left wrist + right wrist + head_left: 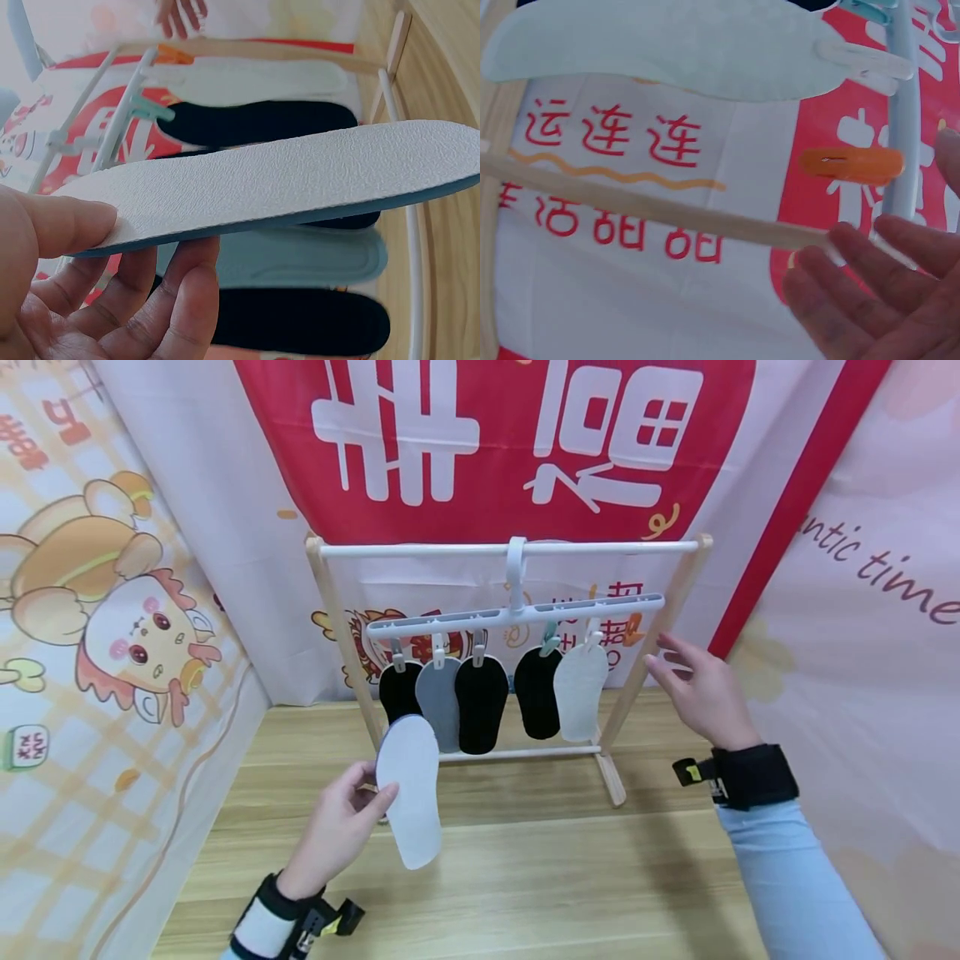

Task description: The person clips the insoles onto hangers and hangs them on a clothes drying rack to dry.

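Note:
Near the rack's left side, my left hand pinches a white insole by its edge, thumb on the textured white face. The left wrist view shows the blue-grey rim of this insole. Beside the rack's right post, my right hand has its fingers extended and holds nothing. Closest to it on the white hanger is an orange clip with no insole in it. Other clips hold several insoles: black, grey and white.
A wooden rack with a white top rail carries the hanger by its hook. The rack's foot rests on a wood-grain table. Printed cloths surround the table, including a red and white one behind the rack.

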The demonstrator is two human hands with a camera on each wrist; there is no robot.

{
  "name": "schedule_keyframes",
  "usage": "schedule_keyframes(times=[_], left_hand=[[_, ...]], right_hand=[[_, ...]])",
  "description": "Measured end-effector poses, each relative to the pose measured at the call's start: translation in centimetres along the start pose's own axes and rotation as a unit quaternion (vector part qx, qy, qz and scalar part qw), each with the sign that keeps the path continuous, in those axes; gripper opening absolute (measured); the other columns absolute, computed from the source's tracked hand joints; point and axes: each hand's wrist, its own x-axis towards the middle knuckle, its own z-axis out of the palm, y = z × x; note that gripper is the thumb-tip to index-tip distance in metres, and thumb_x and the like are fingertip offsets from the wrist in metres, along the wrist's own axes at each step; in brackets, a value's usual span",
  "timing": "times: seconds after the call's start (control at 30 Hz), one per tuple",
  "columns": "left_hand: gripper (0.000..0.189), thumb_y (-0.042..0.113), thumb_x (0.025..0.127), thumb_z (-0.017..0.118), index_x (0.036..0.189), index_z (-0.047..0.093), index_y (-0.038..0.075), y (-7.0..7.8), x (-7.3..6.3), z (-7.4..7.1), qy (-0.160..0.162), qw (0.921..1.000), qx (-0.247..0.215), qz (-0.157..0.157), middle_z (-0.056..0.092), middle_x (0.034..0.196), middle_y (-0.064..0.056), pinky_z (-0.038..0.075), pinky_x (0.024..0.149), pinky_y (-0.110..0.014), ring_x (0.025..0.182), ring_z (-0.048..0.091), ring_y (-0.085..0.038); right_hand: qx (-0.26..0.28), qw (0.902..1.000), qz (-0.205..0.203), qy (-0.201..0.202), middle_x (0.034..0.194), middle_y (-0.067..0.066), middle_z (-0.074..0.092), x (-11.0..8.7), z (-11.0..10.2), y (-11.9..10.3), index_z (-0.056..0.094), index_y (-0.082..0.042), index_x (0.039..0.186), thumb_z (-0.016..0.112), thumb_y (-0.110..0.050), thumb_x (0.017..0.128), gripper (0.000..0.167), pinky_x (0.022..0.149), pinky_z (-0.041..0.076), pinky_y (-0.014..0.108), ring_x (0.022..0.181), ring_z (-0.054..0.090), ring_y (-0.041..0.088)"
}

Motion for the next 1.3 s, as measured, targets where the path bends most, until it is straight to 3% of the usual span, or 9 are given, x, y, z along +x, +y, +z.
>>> schedule_keyframes(times=[0.2, 0.43, 0.63, 1.0, 1.3], left_hand=[[0.023, 0.019, 0.095, 0.068, 0.114, 0.063, 0.007, -0.1, 0.0, 1.9, -0.018, 0.9996, -0.019, 0.004, 0.065, 0.098, -0.007, 0.058, 0.068, -0.030, 0.079, 0.067, -0.019], [0.022, 0.012, 0.095, 0.069, 0.116, 0.064, 0.010, 0.1, 0.0, 3.9, -0.047, 0.9986, -0.025, 0.001, 0.063, 0.099, -0.004, 0.057, 0.068, -0.029, 0.078, 0.065, -0.019], [0.019, 0.016, 0.095, 0.068, 0.113, 0.064, 0.009, 0.3, -0.1, 5.4, -0.078, 0.9962, -0.039, -0.001, 0.064, 0.098, -0.004, 0.057, 0.069, -0.030, 0.079, 0.064, -0.019], [0.022, 0.023, 0.098, 0.065, 0.114, 0.063, 0.010, 0.8, 0.3, 8.0, -0.108, 0.9931, -0.033, 0.031, 0.065, 0.099, -0.002, 0.057, 0.069, -0.029, 0.079, 0.065, -0.015], [0.026, 0.019, 0.099, 0.063, 0.120, 0.060, 0.005, 1.4, 2.0, 10.6, -0.133, 0.9859, -0.099, 0.027, 0.063, 0.103, -0.010, 0.059, 0.063, -0.036, 0.077, 0.066, -0.020]], right_hand=[[0.015, 0.9965, 0.037, -0.073, 0.149, 0.021, 0.043, 1.8, -0.3, -1.5, 0.024, -0.013, 0.158, 0.054, -0.053, 0.097, 0.079, 0.098, 0.045, 0.057, 0.132, 0.045, 0.042], [0.068, 0.9919, 0.066, -0.084, 0.149, 0.019, 0.043, 2.9, 0.2, -2.2, 0.018, -0.021, 0.159, 0.055, -0.052, 0.097, 0.078, 0.103, 0.041, 0.056, 0.136, 0.042, 0.038], [0.104, 0.9873, 0.081, -0.089, 0.147, 0.021, 0.043, 3.1, 0.5, -2.6, 0.018, -0.023, 0.160, 0.053, -0.046, 0.100, 0.073, 0.104, 0.039, 0.060, 0.132, 0.042, 0.040], [0.143, 0.9830, 0.105, -0.048, 0.148, 0.015, 0.044, 1.9, 0.9, -2.3, 0.034, -0.018, 0.154, 0.050, -0.045, 0.101, 0.061, 0.105, 0.041, 0.055, 0.128, 0.046, 0.037], [0.167, 0.9808, 0.099, -0.020, 0.142, 0.011, 0.052, 0.2, 1.2, -2.4, 0.041, -0.017, 0.151, 0.055, -0.049, 0.098, 0.063, 0.103, 0.044, 0.051, 0.123, 0.051, 0.029]])
